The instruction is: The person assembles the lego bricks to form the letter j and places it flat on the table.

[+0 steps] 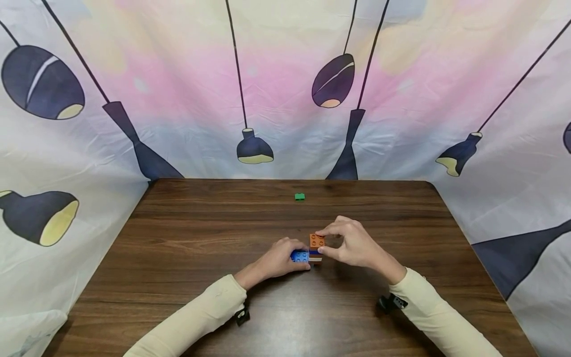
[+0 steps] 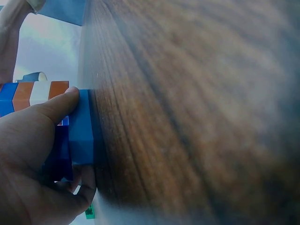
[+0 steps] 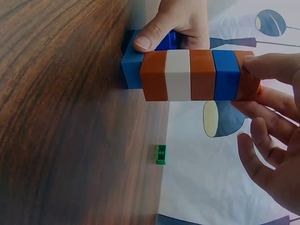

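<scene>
A tower of toy building bricks stands on the table: above a lighter blue base brick (image 3: 133, 65) come orange, white (image 3: 178, 75), orange and blue bricks, with an orange brick (image 1: 317, 239) on top. Beside the tower, a dark blue brick (image 2: 61, 154) sits over the base brick. My left hand (image 1: 281, 259) grips these lower blue bricks between thumb and fingers. From the right, my right hand (image 1: 354, 243) pinches the top orange brick between thumb and index finger; its other fingers are loosely bent in the right wrist view. The joint between the lower bricks is partly covered by the left hand.
A small green brick (image 1: 300, 197) lies apart near the table's far edge. The dark wood table (image 1: 200, 218) meets a printed cloth backdrop (image 1: 285, 99) at the back and sides. Dark wrist devices show below both sleeves.
</scene>
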`<control>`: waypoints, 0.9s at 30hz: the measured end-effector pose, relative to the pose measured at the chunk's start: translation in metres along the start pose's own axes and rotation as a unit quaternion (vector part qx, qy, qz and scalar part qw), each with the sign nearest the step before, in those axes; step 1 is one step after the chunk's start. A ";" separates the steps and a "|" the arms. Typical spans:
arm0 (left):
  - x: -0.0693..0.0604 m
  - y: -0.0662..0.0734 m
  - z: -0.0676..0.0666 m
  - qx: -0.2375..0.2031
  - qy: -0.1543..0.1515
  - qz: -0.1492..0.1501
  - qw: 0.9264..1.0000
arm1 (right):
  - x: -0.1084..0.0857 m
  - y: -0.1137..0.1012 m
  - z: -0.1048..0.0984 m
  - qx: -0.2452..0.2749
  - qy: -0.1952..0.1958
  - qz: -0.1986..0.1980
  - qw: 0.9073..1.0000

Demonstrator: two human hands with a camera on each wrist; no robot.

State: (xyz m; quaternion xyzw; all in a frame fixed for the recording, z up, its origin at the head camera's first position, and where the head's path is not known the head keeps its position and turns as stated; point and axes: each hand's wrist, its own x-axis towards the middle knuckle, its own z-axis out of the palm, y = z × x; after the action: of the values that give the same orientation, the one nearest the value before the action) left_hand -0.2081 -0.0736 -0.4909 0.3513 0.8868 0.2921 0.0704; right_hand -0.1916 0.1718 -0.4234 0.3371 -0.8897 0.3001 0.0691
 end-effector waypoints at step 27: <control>-0.026 0.003 -0.010 0.001 0.034 -0.043 0.998 | -0.021 0.015 0.010 0.089 0.008 0.067 0.994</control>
State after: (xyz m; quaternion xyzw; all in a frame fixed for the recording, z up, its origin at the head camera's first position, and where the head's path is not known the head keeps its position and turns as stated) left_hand -0.1901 -0.0937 -0.4834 0.3025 0.9033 0.2999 0.0521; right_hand -0.1843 0.1868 -0.4463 0.2794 -0.8796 0.3843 0.0259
